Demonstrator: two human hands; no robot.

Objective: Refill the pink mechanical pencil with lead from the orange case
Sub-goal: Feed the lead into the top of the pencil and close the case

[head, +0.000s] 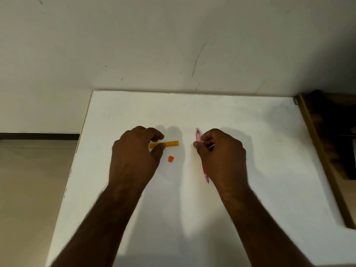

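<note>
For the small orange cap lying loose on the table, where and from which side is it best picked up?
Probably from straight above, pinching two opposite flat sides of the orange cap. It is a low, blocky piece lying apart from the orange case, just right of the left hand, with bare table around it for fingertips.

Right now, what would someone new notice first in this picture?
Two hands at the middle of the white table: the left hand pinches the orange case, the right hand grips the pink mechanical pencil. A small orange cap lies loose just below the case.
</note>
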